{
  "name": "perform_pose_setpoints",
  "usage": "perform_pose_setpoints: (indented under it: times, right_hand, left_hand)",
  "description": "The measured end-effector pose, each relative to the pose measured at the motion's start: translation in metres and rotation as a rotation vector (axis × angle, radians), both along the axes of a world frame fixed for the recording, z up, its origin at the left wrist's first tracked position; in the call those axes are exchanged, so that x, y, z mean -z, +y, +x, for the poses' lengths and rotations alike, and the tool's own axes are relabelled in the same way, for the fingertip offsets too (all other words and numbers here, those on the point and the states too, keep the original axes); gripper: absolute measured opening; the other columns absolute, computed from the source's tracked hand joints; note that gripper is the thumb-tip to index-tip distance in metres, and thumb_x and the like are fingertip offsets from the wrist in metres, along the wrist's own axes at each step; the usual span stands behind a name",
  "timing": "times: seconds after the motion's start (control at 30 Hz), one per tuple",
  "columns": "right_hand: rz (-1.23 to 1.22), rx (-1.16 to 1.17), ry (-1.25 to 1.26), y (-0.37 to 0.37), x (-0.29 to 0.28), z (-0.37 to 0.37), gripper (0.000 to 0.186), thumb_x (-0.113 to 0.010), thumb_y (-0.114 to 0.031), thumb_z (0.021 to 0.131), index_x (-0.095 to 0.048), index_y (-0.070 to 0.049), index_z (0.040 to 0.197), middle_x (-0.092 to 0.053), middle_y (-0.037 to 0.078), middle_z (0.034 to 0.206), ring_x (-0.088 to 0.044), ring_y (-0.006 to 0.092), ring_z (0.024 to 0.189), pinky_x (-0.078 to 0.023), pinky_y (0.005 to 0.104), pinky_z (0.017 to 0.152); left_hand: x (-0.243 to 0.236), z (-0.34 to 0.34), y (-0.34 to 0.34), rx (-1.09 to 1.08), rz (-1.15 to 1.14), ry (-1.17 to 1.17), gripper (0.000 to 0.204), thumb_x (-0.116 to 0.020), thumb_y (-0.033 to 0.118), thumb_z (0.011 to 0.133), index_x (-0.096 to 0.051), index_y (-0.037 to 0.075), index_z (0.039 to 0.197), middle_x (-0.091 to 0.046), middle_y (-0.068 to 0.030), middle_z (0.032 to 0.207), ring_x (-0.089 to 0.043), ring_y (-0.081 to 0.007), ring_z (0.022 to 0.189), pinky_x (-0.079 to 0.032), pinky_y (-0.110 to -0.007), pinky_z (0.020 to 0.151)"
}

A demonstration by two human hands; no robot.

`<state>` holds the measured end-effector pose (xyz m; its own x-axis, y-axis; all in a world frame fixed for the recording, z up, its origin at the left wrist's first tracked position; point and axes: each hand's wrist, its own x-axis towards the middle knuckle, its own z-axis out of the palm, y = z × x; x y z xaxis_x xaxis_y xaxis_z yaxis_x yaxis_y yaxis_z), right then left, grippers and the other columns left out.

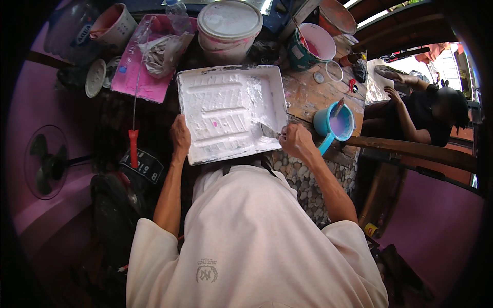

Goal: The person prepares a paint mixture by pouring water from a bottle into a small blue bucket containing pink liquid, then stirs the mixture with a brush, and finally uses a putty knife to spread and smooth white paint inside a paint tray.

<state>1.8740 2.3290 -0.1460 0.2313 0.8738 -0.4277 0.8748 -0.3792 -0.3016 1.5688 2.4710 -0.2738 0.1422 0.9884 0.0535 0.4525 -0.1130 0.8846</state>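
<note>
Holding a scraper (268,131) inside a paint-coated tray (228,155).
Gripping the scraper's handle in the right hand (298,139) — clasping the tray's left edge in the left hand (180,134) — with the tray just beyond the pale shirt (241,220), left of a blue cup (319,123).

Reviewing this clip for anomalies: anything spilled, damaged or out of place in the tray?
One thing: a small pink fleck in the white tray, left of the scraper in the right hand. It looks odd because the paint around it is white. I can't tell what it is.
</note>
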Motion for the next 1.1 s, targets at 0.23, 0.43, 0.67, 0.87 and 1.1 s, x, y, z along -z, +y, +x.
perform_pose_setpoints:
  times: [0.23, 0.43, 0.67, 0.87, 1.1]
  right_hand:
    - [0.077, 0.015, 0.079, -0.003, -0.004, 0.014, 0.02, -0.06, -0.019, 0.071, -0.066, 0.0, 0.078, -0.063, 0.022, 0.077, -0.062, 0.0383, 0.075, -0.049, 0.0433, 0.069]
    - [0.015, -0.007, 0.009, -0.003, 0.0, 0.035, 0.017, -0.058, -0.015, 0.069, -0.065, 0.0, 0.073, -0.06, 0.023, 0.069, -0.061, 0.0391, 0.068, -0.05, 0.0439, 0.065]
    - [0.083, -0.001, -0.017, -0.006, -0.007, 0.041, 0.015, -0.055, -0.012, 0.068, -0.063, 0.001, 0.07, -0.06, 0.025, 0.071, -0.061, 0.041, 0.07, -0.05, 0.0466, 0.067]
    - [0.038, -0.078, -0.071, -0.021, 0.008, 0.019, 0.018, -0.055, -0.014, 0.074, -0.063, 0.002, 0.073, -0.061, 0.024, 0.073, -0.06, 0.0412, 0.068, -0.049, 0.0447, 0.065]
    - [-0.007, 0.006, 0.047, -0.019, 0.001, 0.016, 0.019, -0.058, -0.016, 0.074, -0.067, -0.001, 0.081, -0.061, 0.023, 0.074, -0.06, 0.0385, 0.07, -0.049, 0.0427, 0.066]
  left_hand:
    - [0.001, 0.0, 0.0, -0.005, 0.03, 0.01, 0.044, -0.03, 0.031, 0.097, -0.05, -0.006, 0.085, -0.05, -0.0277, 0.078, -0.044, -0.0456, 0.073, -0.039, -0.044, 0.065]
    - [-0.003, 0.001, -0.001, -0.016, -0.038, 0.029, 0.045, -0.03, 0.034, 0.097, -0.05, -0.005, 0.085, -0.05, -0.0271, 0.077, -0.045, -0.0454, 0.072, -0.039, -0.043, 0.064]
    - [-0.01, 0.003, -0.002, 0.003, -0.067, 0.054, 0.038, -0.032, 0.024, 0.096, -0.05, -0.008, 0.089, -0.051, -0.0285, 0.083, -0.05, -0.043, 0.08, -0.04, -0.041, 0.073]
    - [0.003, -0.001, -0.001, -0.001, 0.039, 0.053, 0.045, -0.03, 0.032, 0.097, -0.052, -0.007, 0.089, -0.054, -0.0289, 0.085, -0.05, -0.0473, 0.082, -0.041, -0.045, 0.07]
    - [0.003, -0.002, 0.002, -0.002, -0.013, 0.066, 0.045, -0.03, 0.031, 0.097, -0.053, -0.007, 0.089, -0.054, -0.0289, 0.085, -0.049, -0.0477, 0.083, -0.041, -0.045, 0.069]
